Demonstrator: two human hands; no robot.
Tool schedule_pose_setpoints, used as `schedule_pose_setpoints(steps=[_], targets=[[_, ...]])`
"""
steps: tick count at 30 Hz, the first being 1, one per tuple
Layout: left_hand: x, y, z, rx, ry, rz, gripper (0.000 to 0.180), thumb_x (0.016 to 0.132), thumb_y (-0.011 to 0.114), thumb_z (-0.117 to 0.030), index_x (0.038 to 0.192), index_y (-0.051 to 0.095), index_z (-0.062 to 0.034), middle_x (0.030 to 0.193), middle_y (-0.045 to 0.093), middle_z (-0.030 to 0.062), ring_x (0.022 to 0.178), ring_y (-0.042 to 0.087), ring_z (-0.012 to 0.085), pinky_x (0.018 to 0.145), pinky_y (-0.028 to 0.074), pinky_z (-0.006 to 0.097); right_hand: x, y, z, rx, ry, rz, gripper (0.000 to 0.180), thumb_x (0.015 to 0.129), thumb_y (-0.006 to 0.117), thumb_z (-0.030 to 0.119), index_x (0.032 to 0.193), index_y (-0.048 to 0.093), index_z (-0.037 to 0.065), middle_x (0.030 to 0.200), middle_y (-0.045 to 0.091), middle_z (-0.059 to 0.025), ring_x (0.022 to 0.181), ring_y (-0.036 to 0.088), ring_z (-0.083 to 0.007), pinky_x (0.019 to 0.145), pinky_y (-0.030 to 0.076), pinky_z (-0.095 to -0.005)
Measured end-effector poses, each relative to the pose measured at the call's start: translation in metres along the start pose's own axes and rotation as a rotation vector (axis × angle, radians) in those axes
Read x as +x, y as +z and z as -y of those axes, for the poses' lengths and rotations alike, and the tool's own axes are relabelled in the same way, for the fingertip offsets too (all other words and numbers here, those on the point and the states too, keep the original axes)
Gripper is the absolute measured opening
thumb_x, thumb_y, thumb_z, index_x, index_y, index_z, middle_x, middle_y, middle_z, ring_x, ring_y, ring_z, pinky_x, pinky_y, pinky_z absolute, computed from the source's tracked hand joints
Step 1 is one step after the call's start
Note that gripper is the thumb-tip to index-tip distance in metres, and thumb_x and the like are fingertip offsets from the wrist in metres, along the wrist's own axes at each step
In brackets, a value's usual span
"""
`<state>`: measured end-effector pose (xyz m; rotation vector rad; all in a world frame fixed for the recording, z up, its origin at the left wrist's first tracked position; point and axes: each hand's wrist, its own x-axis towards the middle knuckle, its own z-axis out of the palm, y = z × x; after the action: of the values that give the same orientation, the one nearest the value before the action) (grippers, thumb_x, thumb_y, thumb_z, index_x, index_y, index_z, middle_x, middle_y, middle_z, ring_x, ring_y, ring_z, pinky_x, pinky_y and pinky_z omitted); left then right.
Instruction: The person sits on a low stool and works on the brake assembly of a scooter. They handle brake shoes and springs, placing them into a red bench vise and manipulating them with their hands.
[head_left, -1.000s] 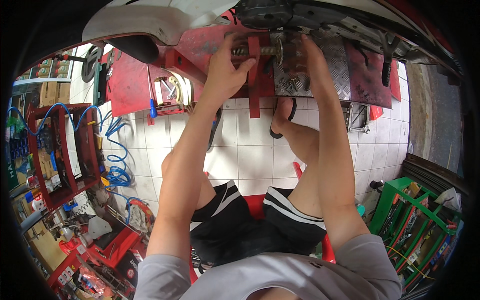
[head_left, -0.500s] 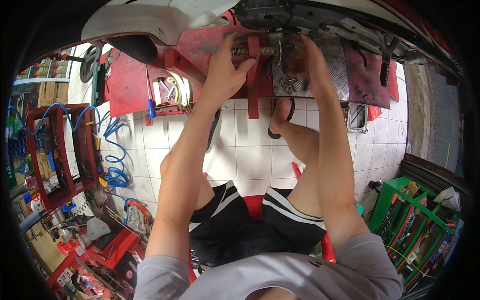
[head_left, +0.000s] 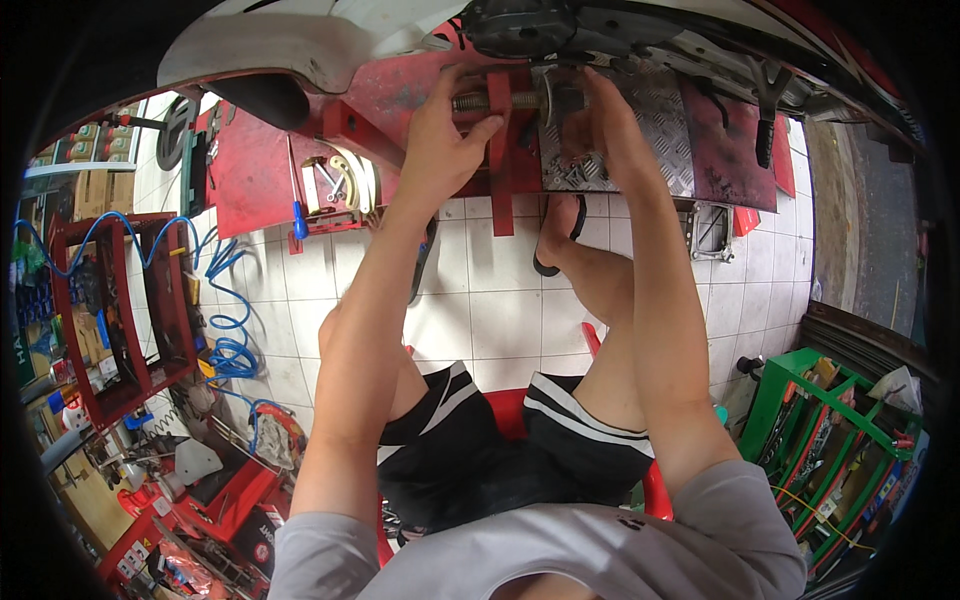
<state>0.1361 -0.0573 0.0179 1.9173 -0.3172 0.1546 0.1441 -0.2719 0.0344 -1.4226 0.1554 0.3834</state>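
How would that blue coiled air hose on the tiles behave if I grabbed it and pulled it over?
The blue coiled hose would probably stretch and spring back, since it lies in loose spiral loops. It looks thin and light, so it should lift easily. It trails past the red rack, so it may well snag there when pulled.

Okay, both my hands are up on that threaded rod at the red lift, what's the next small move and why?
Probably steady the threaded rod with your left hand and turn the dark fitting at its end slightly with your right hand. Each hand already sits at one end, with the red upright bar between them. Whether the fitting is loose cannot be told.
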Motion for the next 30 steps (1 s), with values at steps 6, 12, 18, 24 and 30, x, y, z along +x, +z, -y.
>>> schedule_pose_setpoints(steps=[6,12,18,24,30], targets=[[0.0,-0.002,0.008,-0.004,0.007,-0.045,0.056,0.076,0.073,-0.009,0.126,0.048,-0.0025,0.117,0.064,0.0178,0.108,0.063,0.0321,0.087,0.051,0.037,-0.005,0.013,0.003,0.017,-0.073,-0.098,0.062,0.094,0.039,0.053,0.135,0.049,0.008,0.1,0.063,-0.0148,0.086,0.065,-0.0222,0.08,0.048,-0.0334],[0.002,-0.001,0.002,-0.038,0.03,-0.046,0.052,0.075,0.073,-0.009,0.122,0.051,-0.0008,0.114,0.065,0.0171,0.106,0.064,0.0298,0.083,0.053,0.036,0.006,0.004,-0.001,0.072,-0.171,-0.057,0.056,0.094,0.044,0.048,0.131,0.052,0.007,0.099,0.064,-0.0131,0.089,0.063,-0.0223,0.083,0.049,-0.0353],[0.002,-0.003,0.0,-0.025,0.036,-0.039,0.05,0.076,0.073,-0.008,0.121,0.053,-0.0004,0.109,0.067,0.0172,0.1,0.066,0.0309,0.083,0.053,0.036,0.009,-0.004,-0.001,0.034,0.025,0.017,0.054,0.095,0.043,0.045,0.126,0.054,0.002,0.1,0.066,-0.0113,0.089,0.063,-0.0217,0.083,0.049,-0.0358],[0.0,-0.003,-0.006,0.037,-0.015,0.037,0.051,0.082,0.067,-0.001,0.13,0.048,0.0023,0.123,0.058,0.017,0.111,0.06,0.023,0.088,0.055,0.033,0.001,0.015,0.003,0.034,-0.12,-0.095,0.058,0.096,0.042,0.051,0.115,0.061,-0.001,0.092,0.069,-0.0118,0.081,0.065,-0.021,0.083,0.05,-0.0337],[-0.001,-0.002,-0.004,0.031,0.037,-0.02,0.049,0.081,0.068,-0.001,0.127,0.051,0.0026,0.12,0.061,0.016,0.108,0.062,0.0235,0.088,0.056,0.033,-0.002,0.001,0.011,-0.176,0.267,0.053,0.067,0.097,0.035,0.058,0.106,0.065,-0.002,0.09,0.07,-0.0126,0.077,0.067,-0.0218,0.074,0.053,-0.0336]])
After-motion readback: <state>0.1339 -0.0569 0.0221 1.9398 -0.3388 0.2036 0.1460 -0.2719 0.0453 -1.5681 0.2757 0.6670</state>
